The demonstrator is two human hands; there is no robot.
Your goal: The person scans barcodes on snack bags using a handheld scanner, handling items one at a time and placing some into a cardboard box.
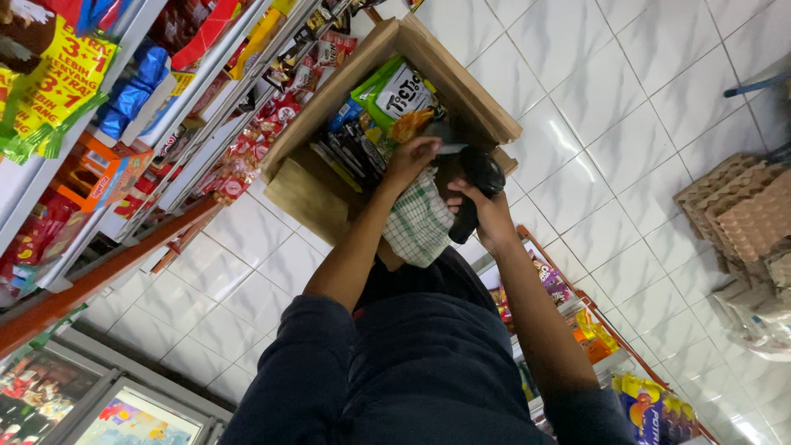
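Two hands meet near the upper middle of the frame, over an open cardboard box [461, 91] packed with snack packets. The left hand [409, 161] reaches in from the lower left, its fingers curled down onto the packets at the box's near edge; whether it actually grips one cannot be told from this angle. A green-and-white checked cloth [418, 222] hangs just below that hand, draped at the wrist. The right hand [486, 210] sits just right of centre, closed around a black handheld scanner [476, 185] — the scanner's head points up toward the box, touching or almost touching a small pale packet between the two hands.

Inside the box, a green-and-white snack bag [394, 91] lies at the top, above the left hand, with dark packets [350, 144] stacked to its left and an orange one just under it.

Shelves of red and blue goods [140, 91] fill the upper left of the frame. White floor tiles [610, 107] spread across the right, with stacked egg trays [741, 210] at the right edge. The person's dark blue sleeves occupy the lower middle — more packaged goods sit on a low rack [577, 321] to the lower right.
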